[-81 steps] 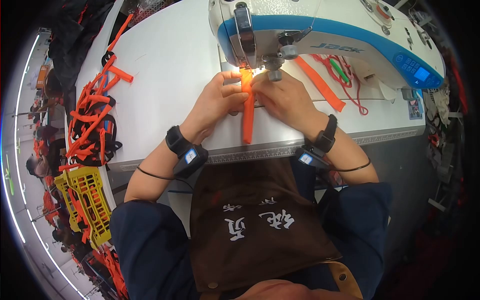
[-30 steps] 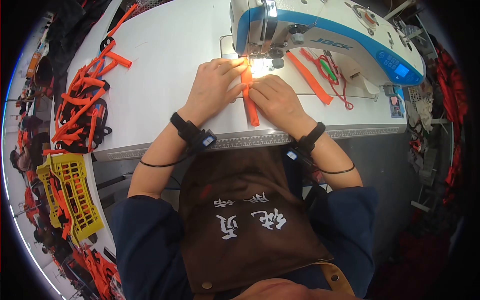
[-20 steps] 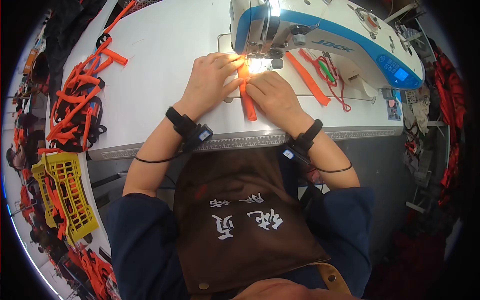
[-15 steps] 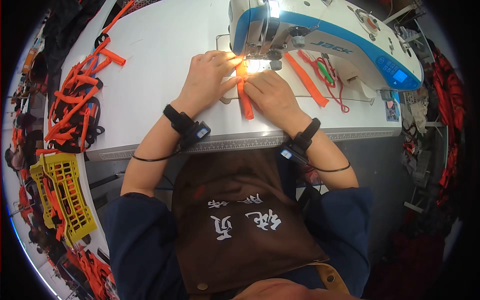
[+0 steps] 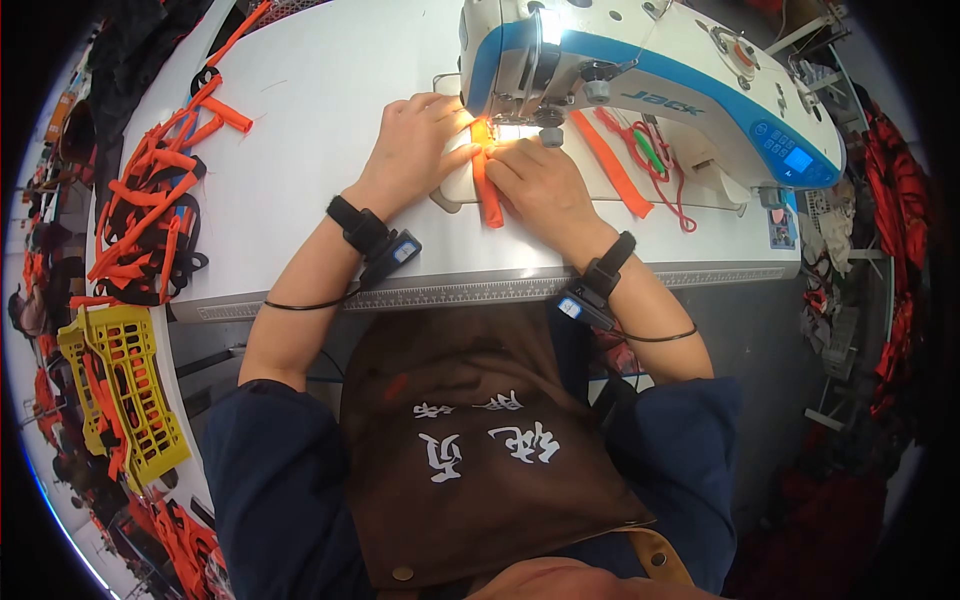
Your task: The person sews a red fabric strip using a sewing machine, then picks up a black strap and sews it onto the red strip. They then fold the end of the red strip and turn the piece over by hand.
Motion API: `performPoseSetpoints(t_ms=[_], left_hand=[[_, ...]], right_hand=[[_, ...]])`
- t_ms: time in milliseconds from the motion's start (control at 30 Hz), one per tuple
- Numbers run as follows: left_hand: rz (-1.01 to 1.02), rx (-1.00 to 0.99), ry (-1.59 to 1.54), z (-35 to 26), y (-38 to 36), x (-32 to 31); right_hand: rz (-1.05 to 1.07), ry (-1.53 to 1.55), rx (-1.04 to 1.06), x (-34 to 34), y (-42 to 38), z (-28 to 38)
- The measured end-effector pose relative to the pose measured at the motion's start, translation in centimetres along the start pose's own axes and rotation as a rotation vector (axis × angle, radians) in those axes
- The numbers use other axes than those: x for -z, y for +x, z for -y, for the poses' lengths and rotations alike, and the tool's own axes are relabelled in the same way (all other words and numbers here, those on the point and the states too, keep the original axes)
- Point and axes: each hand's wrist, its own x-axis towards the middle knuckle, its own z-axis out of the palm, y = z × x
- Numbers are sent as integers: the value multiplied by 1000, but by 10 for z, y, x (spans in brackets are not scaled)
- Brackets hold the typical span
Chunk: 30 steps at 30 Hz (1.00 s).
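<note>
An orange fabric strip (image 5: pixel 489 200) lies lengthwise under the lit needle area of a white and blue sewing machine (image 5: pixel 640 75). From the left, my left hand (image 5: pixel 420 145) pinches the strip's edge, its fingertips close to the presser foot. On the opposite side, my right hand (image 5: pixel 545 182) has its fingers bent and pressed to the strip just in front of the needle. The strip's near end hangs free towards me on the machine bed. Glare and my fingers hide the exact stitching spot.
Another orange strip (image 5: pixel 612 165) lies right of my right hand, beside red cord (image 5: pixel 682 205) and a green tool (image 5: pixel 650 150). A tangled pile of orange strips (image 5: pixel 150 210) covers the table's left side. A yellow basket (image 5: pixel 150 400) stands below it. A ruler edge (image 5: pixel 450 292) runs along the front.
The orange strip has slid slightly away from me under the machine, its near end now closer to the needle. Both hands have moved forward a little with it.
</note>
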Motion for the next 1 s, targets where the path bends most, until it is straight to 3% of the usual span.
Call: performPoseSetpoints(t_ms=[67, 167, 300, 333, 1000], left_hand=[[-10, -4, -25, -3, 2, 3], [-95, 443, -522, -42, -13, 9], [210, 797, -1100, -55, -19, 18], [170, 826, -1183, -55, -19, 14], [188, 865, -1193, -62, -22, 32]], right_hand=[[-11, 9, -1, -1, 1, -1], [-54, 92, -100, -1, -1, -2], [-109, 181, -180, -4, -1, 0], [-108, 190, -190, -4, -1, 1], [-183, 223, -82, -2, -4, 5]])
